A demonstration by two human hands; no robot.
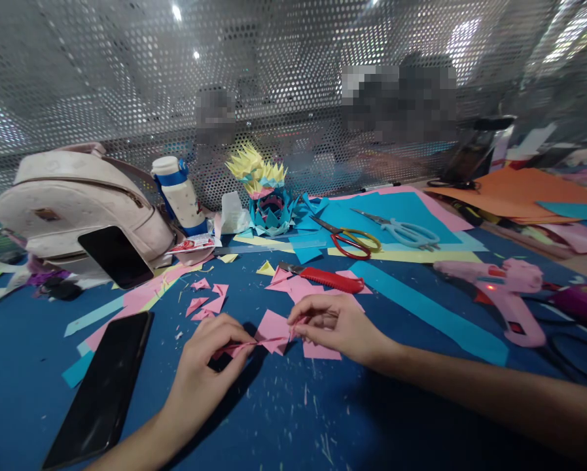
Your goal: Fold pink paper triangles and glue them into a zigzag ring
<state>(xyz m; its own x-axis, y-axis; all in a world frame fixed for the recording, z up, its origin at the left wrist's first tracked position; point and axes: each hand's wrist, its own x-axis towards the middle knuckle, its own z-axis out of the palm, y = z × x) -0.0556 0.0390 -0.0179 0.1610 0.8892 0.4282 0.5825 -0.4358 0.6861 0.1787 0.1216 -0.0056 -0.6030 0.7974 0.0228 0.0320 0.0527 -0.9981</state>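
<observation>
My left hand (207, 353) is closed in a pinch on a thin folded piece of pink paper that sticks out between thumb and forefinger. Opposite it, my right hand (342, 327) pinches pink paper as well, its fingers curled; whether both hold the same piece I cannot tell. Under and between the fingertips lies a flat pink paper square (272, 322). Small folded pink pieces (217, 299) are scattered beyond my left hand. A red utility knife (332, 280) rests on pink paper just beyond my right hand.
A pink glue gun (499, 288) with a lit red light lies at right. Two scissors (355, 242) rest near blue sheets (391, 208). A yellow-and-blue folded-paper model (271, 203) stands at the back. Two phones (104, 386), a bottle (180, 196) and a backpack (77, 203) are at left.
</observation>
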